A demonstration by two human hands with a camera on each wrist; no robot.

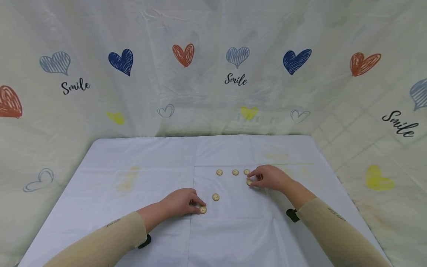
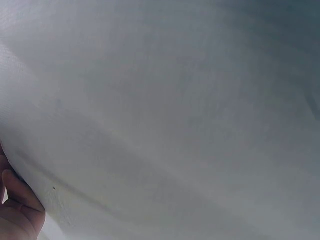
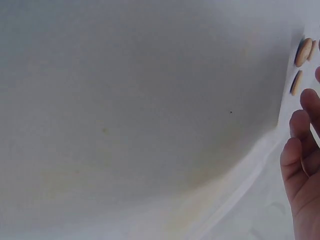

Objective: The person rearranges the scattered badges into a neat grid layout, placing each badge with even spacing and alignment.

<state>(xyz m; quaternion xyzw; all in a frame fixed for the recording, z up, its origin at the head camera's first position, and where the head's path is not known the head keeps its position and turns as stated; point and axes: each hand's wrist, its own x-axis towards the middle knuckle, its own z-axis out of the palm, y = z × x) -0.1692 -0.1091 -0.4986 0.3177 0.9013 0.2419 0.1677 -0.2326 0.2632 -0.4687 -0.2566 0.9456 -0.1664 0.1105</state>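
Left hand [image 1: 181,203] is pinching a wooden button [image 1: 203,210], right hand [image 1: 269,177] fingers curling onto another button [image 1: 249,182] on the worktop [image 1: 140,174]; probably best sliding them flat, keeping rows even.

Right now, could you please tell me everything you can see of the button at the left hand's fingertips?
The button is a small round disc, pale tan, wood-like in look, with tiny holes at its centre whose number is too small to count. It lies flat on the white cloth, nearest the person of all the buttons. The left hand touches its edge with curled fingertips; whether they pinch it is unclear. It lies apart from another button.
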